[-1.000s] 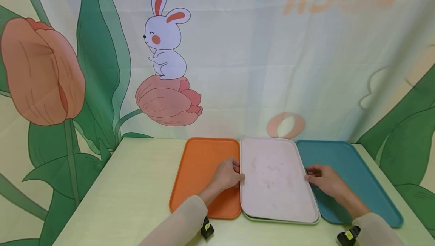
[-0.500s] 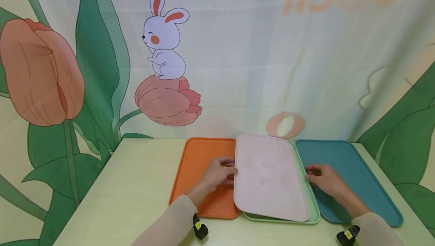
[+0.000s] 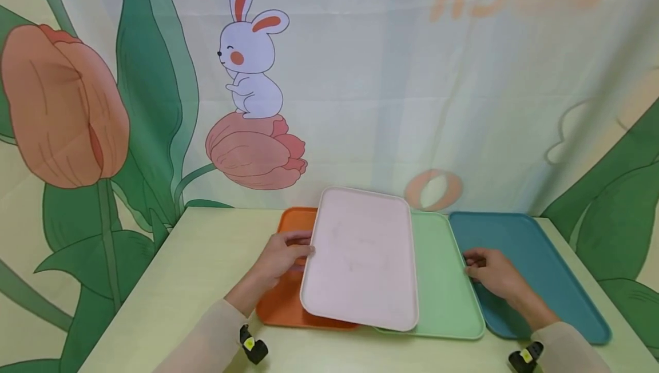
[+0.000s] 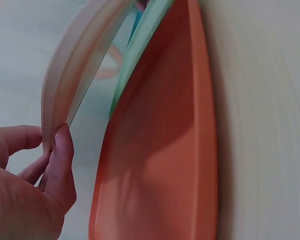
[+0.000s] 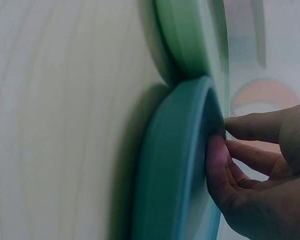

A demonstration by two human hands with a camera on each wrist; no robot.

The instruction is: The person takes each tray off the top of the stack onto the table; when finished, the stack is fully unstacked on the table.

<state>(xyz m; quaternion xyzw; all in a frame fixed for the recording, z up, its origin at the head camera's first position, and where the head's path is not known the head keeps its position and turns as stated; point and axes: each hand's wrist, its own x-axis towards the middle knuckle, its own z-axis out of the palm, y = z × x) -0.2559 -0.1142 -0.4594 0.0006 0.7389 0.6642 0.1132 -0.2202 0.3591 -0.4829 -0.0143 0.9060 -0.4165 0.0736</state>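
Note:
A pale pink tray (image 3: 360,258) is raised and tilted over the orange tray (image 3: 278,304) and the green tray (image 3: 443,276). My left hand (image 3: 278,256) pinches its left edge, thumb above and fingers beneath; the left wrist view shows the tray's side (image 4: 65,85) in that grip. At the green tray's right rim, my right hand (image 3: 496,273) has curled fingers and thumb against the edge, above the blue tray (image 3: 535,270). In the right wrist view the fingertips (image 5: 217,147) meet where the green rim borders the blue tray, partly hiding the contact.
The trays lie side by side on a pale wooden table (image 3: 195,281), close to its back edge. Behind it hangs a printed curtain (image 3: 350,104) with a rabbit and tulips. Bare tabletop shows to the left of the orange tray.
My left hand has lifted the pink tray off the green one and carried it left, partly over the orange tray. More of the green tray shows. My right hand has stayed in place.

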